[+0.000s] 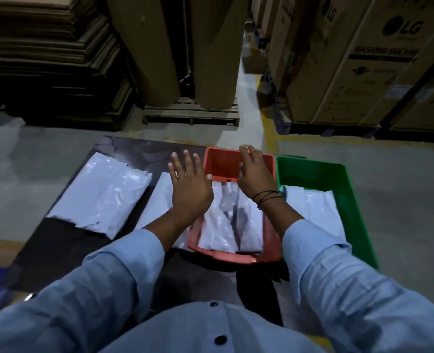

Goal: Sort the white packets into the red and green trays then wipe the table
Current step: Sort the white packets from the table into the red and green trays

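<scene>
Indoors, dark table (65, 250) amid stacked cartons (350, 59); grey floor (401, 174)

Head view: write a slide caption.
Right hand over red plastic tray of white plastic packets, left hand at its edge; green plastic tray alongside; more packets on dark table.

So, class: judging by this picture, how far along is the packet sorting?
Done: packets lie in the red tray and green tray. In hand: the left hand and right hand are open near the red tray, holding nothing. Left: two loose packets on the table, then wiping.
</scene>
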The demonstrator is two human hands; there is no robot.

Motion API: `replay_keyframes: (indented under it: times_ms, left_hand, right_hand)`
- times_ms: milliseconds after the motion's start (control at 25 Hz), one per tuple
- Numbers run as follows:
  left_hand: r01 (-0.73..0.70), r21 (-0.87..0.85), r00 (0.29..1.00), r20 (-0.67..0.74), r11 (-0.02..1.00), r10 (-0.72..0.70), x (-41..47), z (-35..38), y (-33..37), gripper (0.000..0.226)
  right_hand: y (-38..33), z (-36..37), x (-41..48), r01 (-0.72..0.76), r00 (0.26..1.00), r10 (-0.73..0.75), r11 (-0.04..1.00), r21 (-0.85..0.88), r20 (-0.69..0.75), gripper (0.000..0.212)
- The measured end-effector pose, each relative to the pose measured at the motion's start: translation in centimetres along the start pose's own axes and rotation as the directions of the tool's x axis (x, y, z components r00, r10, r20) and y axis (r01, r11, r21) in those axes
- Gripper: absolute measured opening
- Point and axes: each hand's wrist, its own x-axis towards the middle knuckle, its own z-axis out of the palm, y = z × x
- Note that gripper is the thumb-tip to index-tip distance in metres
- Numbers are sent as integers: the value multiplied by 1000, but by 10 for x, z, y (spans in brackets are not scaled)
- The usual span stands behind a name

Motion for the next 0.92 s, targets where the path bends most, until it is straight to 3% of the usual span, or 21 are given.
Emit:
replay_keyframes:
  times_ms: [320, 640, 840, 920]
  left_hand:
    - [0, -7, 998, 71, 1000, 0, 24, -6, -153, 65]
    - [27, -69, 988, 155, 997, -16, 17, 18, -235, 70]
    - [63, -64, 967, 252, 996, -45, 2, 44, -260, 72]
    - [50, -50, 950, 310, 998, -32, -7, 55, -269, 73]
  right_hand:
    - [-122, 78, 24, -18, 1000, 19, 1000, -24, 21, 58]
    - [-166, 133, 13, -118, 988, 129, 986, -115, 89, 58]
    - [-160, 168, -19, -312, 900, 359, 926, -212, 247, 72]
    - [-158, 181, -34, -324, 865, 393, 912, -251, 313, 74]
